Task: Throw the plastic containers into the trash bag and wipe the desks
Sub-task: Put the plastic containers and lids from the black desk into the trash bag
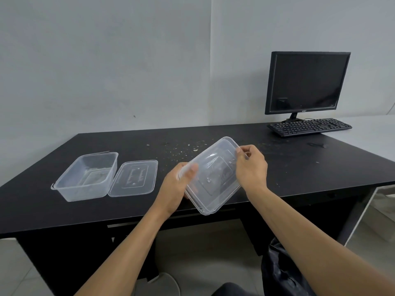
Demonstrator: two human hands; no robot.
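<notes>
Black desk (277,167), crumbs mid-surface. Left hand (178,186) and right hand (251,167) each clamp fingers on a lidded clear container (211,178), tilted above the front edge. Open container (85,177) and loose lid (133,178) toward left edge.

— What is on the black desk (64,210)?
— An open clear container (85,177) at the left, its flat lid (133,178) just beside. Crumbs (181,149) are scattered in the middle. A monitor (305,82) and keyboard (310,127) stand far right.
</notes>
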